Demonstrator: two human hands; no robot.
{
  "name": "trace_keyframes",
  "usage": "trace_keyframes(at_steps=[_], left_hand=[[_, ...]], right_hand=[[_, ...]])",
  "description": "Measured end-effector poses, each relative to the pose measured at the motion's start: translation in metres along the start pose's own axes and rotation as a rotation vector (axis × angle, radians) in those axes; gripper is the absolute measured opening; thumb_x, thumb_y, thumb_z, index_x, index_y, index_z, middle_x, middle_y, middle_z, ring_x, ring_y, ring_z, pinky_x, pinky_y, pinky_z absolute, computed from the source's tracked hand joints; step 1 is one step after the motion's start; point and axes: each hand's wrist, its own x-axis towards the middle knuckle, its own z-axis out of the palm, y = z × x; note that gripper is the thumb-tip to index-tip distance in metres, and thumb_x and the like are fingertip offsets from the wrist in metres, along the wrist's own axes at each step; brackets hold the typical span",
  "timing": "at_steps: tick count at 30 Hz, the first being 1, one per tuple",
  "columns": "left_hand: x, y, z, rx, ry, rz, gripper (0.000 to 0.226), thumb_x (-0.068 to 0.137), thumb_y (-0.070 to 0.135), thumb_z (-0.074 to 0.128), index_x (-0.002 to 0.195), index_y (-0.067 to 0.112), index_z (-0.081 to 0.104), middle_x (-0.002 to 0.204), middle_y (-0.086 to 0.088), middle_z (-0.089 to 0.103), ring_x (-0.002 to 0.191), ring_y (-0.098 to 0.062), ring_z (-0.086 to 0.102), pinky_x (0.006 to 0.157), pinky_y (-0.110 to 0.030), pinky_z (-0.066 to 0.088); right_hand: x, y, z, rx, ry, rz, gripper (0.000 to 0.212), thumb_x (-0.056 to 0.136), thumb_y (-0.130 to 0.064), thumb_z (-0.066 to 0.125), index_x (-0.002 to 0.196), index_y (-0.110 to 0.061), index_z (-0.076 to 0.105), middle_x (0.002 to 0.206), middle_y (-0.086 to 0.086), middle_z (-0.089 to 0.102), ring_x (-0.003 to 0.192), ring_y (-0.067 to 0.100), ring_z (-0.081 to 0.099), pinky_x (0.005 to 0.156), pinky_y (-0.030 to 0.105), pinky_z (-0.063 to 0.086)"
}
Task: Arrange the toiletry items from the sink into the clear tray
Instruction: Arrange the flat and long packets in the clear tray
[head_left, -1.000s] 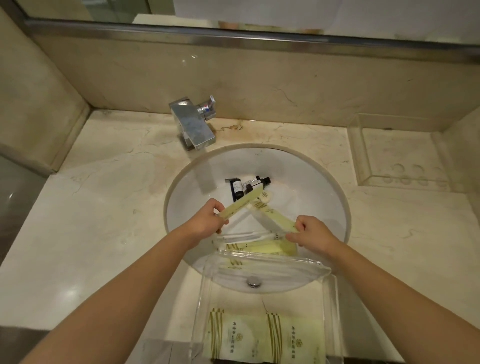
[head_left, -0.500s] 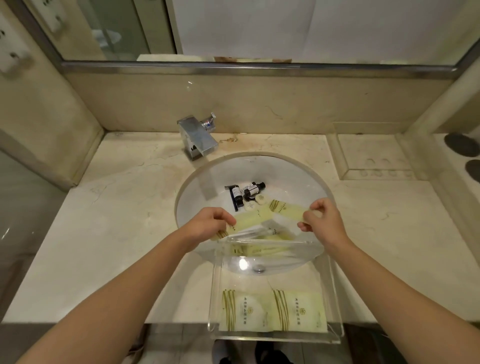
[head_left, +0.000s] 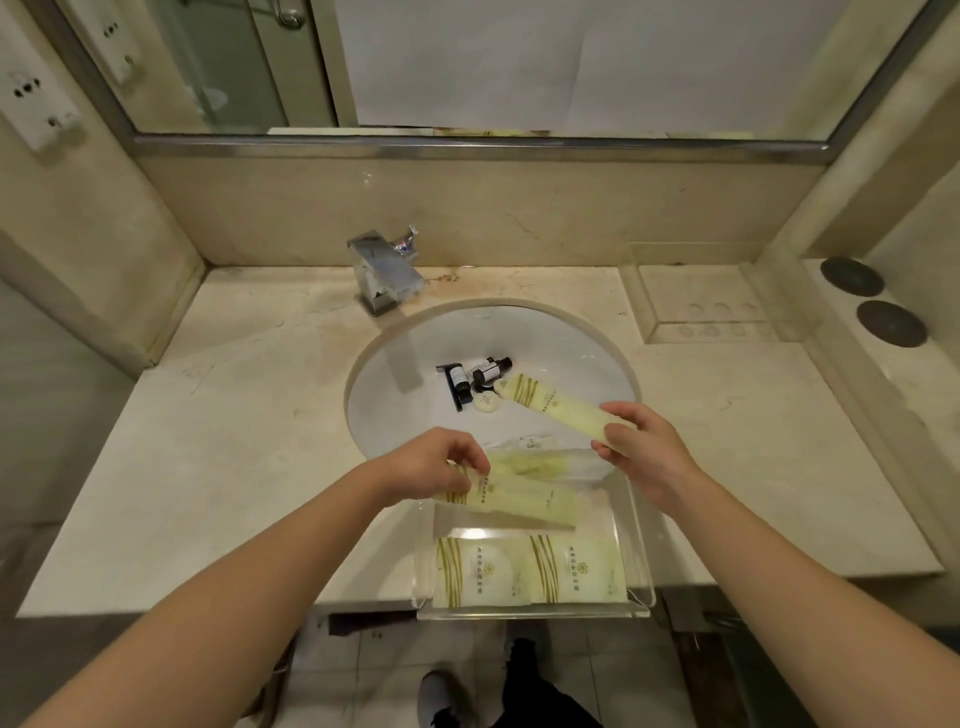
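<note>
A clear tray (head_left: 640, 525) sits at the counter's front edge, overhanging the white sink (head_left: 395, 415). Two pale green square packets (head_left: 530, 570) lie flat in its near half. My left hand (head_left: 436, 465) grips the left end of a long pale green packet (head_left: 524, 500) lying across the tray's far half. My right hand (head_left: 636, 449) holds another long green packet (head_left: 553, 404) by its near end, above the sink's right side. In the basin lie small dark bottles (head_left: 478, 375), a round white soap (head_left: 486, 402) and a clear-wrapped item (head_left: 530, 442).
A chrome faucet (head_left: 384, 275) stands behind the sink. A second clear tray (head_left: 701, 312) rests at the back right of the marble counter (head_left: 234, 415). Two dark round discs (head_left: 872, 301) lie on the right ledge. A mirror spans the wall above.
Both hands lifted long green packets from the sink. The left hand carried its packet toward me into the tray; the right hand drew its packet up and to the right.
</note>
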Motion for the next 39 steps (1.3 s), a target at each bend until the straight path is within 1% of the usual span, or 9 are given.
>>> trace_keyframes(at_steps=[3,5,10,15,22,26,31,35,39], left_hand=[[0.001,-0.007,0.016,0.130,-0.025,0.012,0.027,0.079,-0.002,0.066,0.099,0.016,0.068,0.098,0.002,0.060,0.082,-0.007,0.057,0.077,-0.020,0.050],[0.002,-0.014,0.023,0.217,-0.013,0.036,0.027,0.078,0.001,0.068,0.097,0.020,0.066,0.100,0.003,0.060,0.091,-0.011,0.058,0.077,-0.017,0.048],[0.000,-0.020,0.034,0.428,0.034,0.063,0.031,0.082,0.007,0.062,0.112,0.016,0.064,0.112,-0.001,0.064,0.100,-0.016,0.059,0.089,-0.027,0.050],[-0.001,-0.024,0.042,0.613,0.078,0.124,0.030,0.086,0.014,0.059,0.116,0.020,0.062,0.115,0.000,0.061,0.100,-0.016,0.057,0.086,-0.028,0.048],[-0.008,-0.034,0.045,0.857,0.326,0.264,0.029,0.084,0.033,0.065,0.109,0.020,0.059,0.110,0.002,0.054,0.105,-0.020,0.047,0.089,-0.030,0.036],[-0.013,-0.035,0.038,0.876,0.432,0.218,0.034,0.077,0.041,0.069,0.099,0.020,0.055,0.102,0.002,0.050,0.095,-0.019,0.043,0.083,-0.030,0.034],[-0.019,-0.041,0.028,0.837,0.442,0.100,0.038,0.079,0.046,0.067,0.103,0.021,0.052,0.103,0.003,0.046,0.094,-0.018,0.042,0.085,-0.030,0.034],[-0.020,-0.045,0.025,0.791,0.444,0.048,0.037,0.081,0.045,0.066,0.106,0.020,0.053,0.106,0.001,0.048,0.098,-0.020,0.044,0.088,-0.030,0.036],[-0.018,-0.045,0.026,0.760,0.451,0.025,0.036,0.081,0.045,0.065,0.105,0.021,0.054,0.107,0.001,0.049,0.098,-0.020,0.045,0.087,-0.030,0.037]], right_hand=[[-0.009,0.005,-0.005,-0.062,-0.095,0.046,0.026,0.088,0.006,0.053,0.109,-0.009,0.060,0.108,0.014,0.057,0.076,0.023,0.064,0.070,0.028,0.054],[-0.015,0.007,-0.007,-0.105,-0.136,0.068,0.025,0.088,0.006,0.054,0.109,-0.008,0.061,0.107,0.014,0.059,0.078,0.022,0.065,0.069,0.026,0.055],[-0.022,0.014,-0.012,-0.227,-0.176,0.071,0.021,0.086,0.005,0.057,0.103,-0.004,0.063,0.107,0.013,0.060,0.076,0.022,0.066,0.066,0.025,0.056],[-0.025,0.021,-0.012,-0.329,-0.139,0.035,0.017,0.085,0.004,0.059,0.098,-0.006,0.063,0.110,0.015,0.062,0.066,0.017,0.066,0.061,0.024,0.053],[-0.025,0.028,0.000,-0.455,-0.097,0.020,0.016,0.087,0.001,0.060,0.098,-0.009,0.065,0.110,0.003,0.061,0.065,0.020,0.062,0.070,0.033,0.059],[-0.025,0.033,0.017,-0.524,-0.056,0.017,0.017,0.085,-0.003,0.062,0.100,-0.011,0.061,0.093,-0.003,0.059,0.065,0.023,0.066,0.078,0.042,0.059],[-0.025,0.046,0.038,-0.664,0.087,-0.011,0.023,0.080,-0.015,0.070,0.093,-0.020,0.051,0.083,0.008,0.065,0.061,0.021,0.065,0.064,0.037,0.054],[-0.029,0.055,0.047,-0.797,0.249,-0.102,0.038,0.078,-0.024,0.074,0.100,-0.016,0.045,0.094,0.003,0.054,0.081,0.023,0.056,0.064,0.032,0.041],[-0.031,0.063,0.048,-0.876,0.329,-0.141,0.041,0.077,-0.033,0.075,0.096,-0.017,0.042,0.098,0.002,0.045,0.077,0.022,0.052,0.062,0.031,0.037]])
